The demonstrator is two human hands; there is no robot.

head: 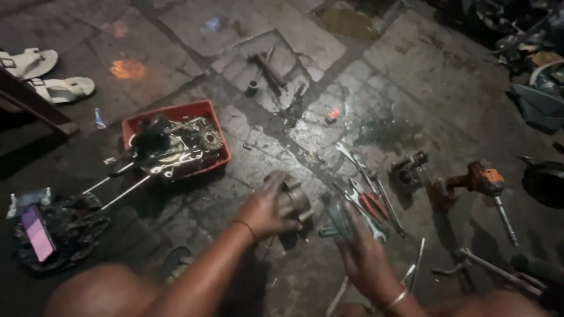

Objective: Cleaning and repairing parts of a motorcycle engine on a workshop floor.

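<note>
Grimy stone floor (411, 70), red tray (176, 114), wrenches (358, 167), sandals (41, 73), drill (476, 182)

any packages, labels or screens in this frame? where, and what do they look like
Phone: far left on a dark crumpled cloth, flat rectangle, screen lit pinkish purple.
Small packet: just above the phone, crumpled, pale blue-white.
Wrapper scrap: left of the red tray, small, blue and white.
No signs or readable labels that I can make out.

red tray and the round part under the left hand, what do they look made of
Red tray: likely moulded plastic, given its uniform red colour, matte finish and thin rim. Round part under the left hand: probably metal, dull grey with a faint sheen, grimy; motion blur leaves this uncertain.
</note>
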